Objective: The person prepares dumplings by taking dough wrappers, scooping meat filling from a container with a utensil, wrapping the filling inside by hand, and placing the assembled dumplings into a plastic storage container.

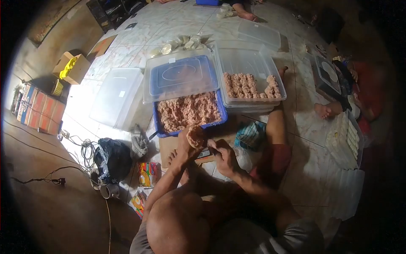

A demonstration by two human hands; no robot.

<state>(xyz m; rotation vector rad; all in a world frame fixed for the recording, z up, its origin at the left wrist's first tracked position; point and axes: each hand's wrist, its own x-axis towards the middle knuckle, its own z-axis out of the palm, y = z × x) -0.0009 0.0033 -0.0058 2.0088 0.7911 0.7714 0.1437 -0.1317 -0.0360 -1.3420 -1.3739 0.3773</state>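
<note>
My left hand (189,144) is wrapped round a lump of pink minced mixture (196,137), just in front of the blue tub. Close to its right, my right hand (224,156) has its fingers bent together near the lump; what they hold, if anything, is too small to name. More of the mixture (190,111) fills the blue tub (224,111), whose back part lies under a clear lid (182,72). Rows of shaped lumps (241,86) sit in a clear plastic box (253,63) at the right. Below my hands is a small scale (204,154), partly hidden.
A black bag (112,160), a metal cup (110,191) and colourful packets (148,175) lie at the left. A clear container (116,97) stands left of the tub. A teal bag (250,135) is right of my hands. Another person's foot (327,110) shows at the right.
</note>
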